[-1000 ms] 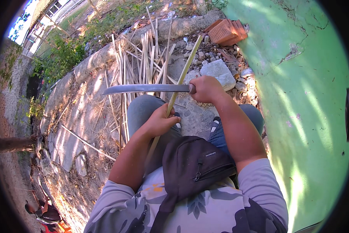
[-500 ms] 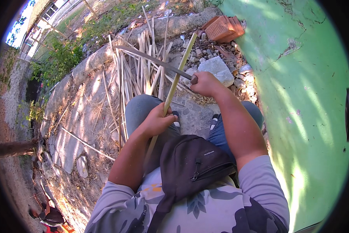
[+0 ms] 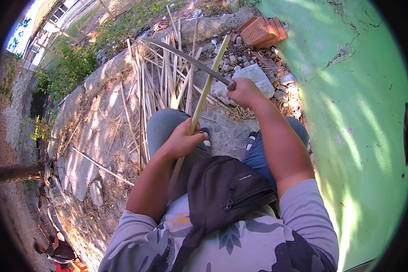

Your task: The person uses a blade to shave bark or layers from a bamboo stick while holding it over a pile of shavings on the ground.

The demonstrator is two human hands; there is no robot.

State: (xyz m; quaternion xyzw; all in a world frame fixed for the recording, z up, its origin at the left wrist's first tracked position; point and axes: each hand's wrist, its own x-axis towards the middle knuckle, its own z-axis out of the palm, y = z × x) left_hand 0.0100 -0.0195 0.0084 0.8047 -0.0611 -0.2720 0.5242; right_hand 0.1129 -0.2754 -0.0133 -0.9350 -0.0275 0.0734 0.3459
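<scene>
Bag, dark and strapped across the person's front, sits at five o'clock from the middle of the view; a zip pull hangs on its front, and the zip looks drawn, though the dark cloth makes that hard to judge. What is inside is hidden.

Just left of the middle, at nine o'clock, the left hand grasps a pale green strip, thumb and fingers closed around it. The strip slants up toward half past twelve, its lower part running down toward seven o'clock beside the left forearm.

The right hand, toward half past one, has its fingers clenched around the handle of a long knife. The blade crosses the strip above the left hand, its tip toward eleven o'clock.

At eleven o'clock a loose heap of dry sticks lies on the ground. A pale block is just beyond the right hand, with orange tiles stacked at one o'clock and a green wall at three.
</scene>
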